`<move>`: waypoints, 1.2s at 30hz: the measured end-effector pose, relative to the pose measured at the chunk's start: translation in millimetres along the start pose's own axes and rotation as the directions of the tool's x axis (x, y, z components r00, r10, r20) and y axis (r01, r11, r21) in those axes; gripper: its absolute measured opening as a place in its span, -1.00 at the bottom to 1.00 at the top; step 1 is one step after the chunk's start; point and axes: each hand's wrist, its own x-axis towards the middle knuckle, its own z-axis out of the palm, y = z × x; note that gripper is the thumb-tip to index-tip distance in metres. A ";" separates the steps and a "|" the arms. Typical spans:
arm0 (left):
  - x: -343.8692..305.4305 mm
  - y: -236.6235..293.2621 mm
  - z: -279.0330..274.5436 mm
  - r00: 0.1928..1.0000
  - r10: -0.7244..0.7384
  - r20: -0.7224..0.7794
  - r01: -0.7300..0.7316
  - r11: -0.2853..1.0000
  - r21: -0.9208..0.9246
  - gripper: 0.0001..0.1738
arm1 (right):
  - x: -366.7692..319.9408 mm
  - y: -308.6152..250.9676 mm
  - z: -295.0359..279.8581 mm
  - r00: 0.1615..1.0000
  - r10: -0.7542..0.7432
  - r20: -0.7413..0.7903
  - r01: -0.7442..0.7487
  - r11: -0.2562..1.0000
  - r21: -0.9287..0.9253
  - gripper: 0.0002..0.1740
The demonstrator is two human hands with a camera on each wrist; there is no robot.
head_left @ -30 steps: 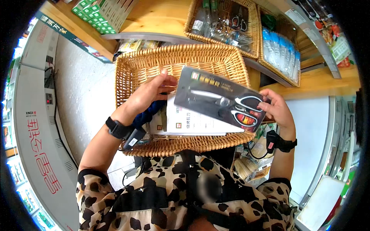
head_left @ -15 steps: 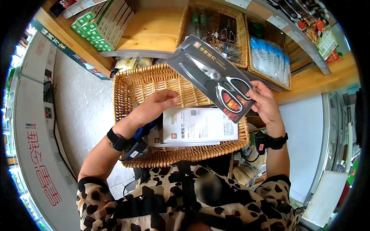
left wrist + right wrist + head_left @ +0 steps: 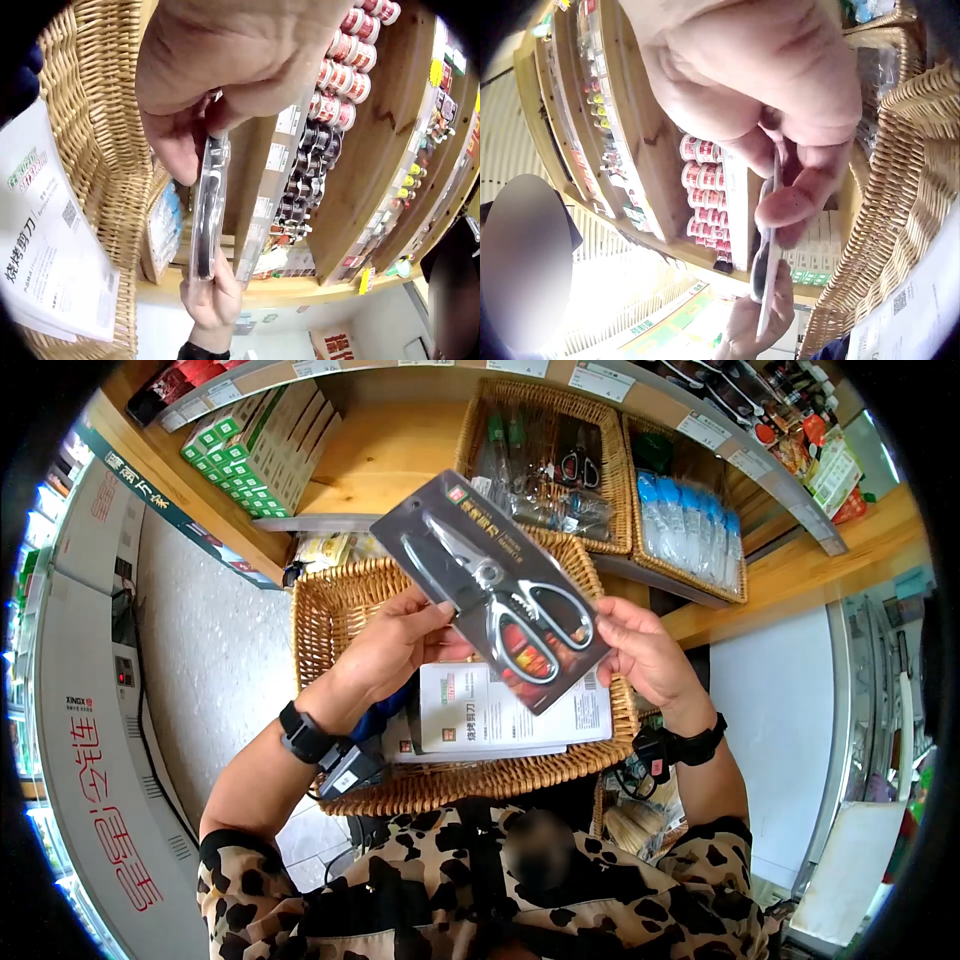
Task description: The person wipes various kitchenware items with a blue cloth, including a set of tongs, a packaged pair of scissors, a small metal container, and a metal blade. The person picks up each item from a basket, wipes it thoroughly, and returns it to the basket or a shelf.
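Note:
A packaged pair of scissors (image 3: 490,585) on a dark card is held tilted above the wicker basket (image 3: 400,792). The left hand (image 3: 395,645) pinches its left edge, thumb on the front. At the lower right edge the right hand (image 3: 645,660) grips it between thumb and fingers. Edge-on, the pack (image 3: 208,217) shows its clear plastic front in the left wrist view, under the left hand (image 3: 232,75). In the right wrist view the right hand (image 3: 765,97) pinches the pack (image 3: 769,262). White printed packs (image 3: 510,710) lie in the basket.
Behind the basket, a wooden shelf (image 3: 380,450) bears stacked green-and-white boxes (image 3: 265,455) and two smaller baskets, one with blue-topped packets (image 3: 690,525). A long white cabinet (image 3: 90,710) runs along the left. Below right are more packaged goods (image 3: 640,825).
The scissors pack has come down and left from the shelf side and turned steeper. The left hand, empty half a second ago, now holds its left edge; the right hand has kept its grip.

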 end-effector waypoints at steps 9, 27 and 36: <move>-7.6 7.1 -12.1 0.999 -0.051 0.015 0.050 0.997 0.057 -0.67 | 11.9 -11.8 -3.8 0.988 0.091 0.126 -0.093 0.996 0.008 -0.70; -18.7 -35.0 -58.4 0.975 -0.214 -0.065 0.224 0.925 0.306 -0.70 | 196.2 -43.1 -198.1 0.844 -0.157 -0.513 0.188 0.982 0.008 -0.84; -14.6 -42.9 -67.7 0.969 -0.237 -0.077 0.248 0.943 0.222 -0.68 | 283.2 -25.9 -269.9 0.840 -0.107 -0.532 0.180 0.980 0.089 -0.63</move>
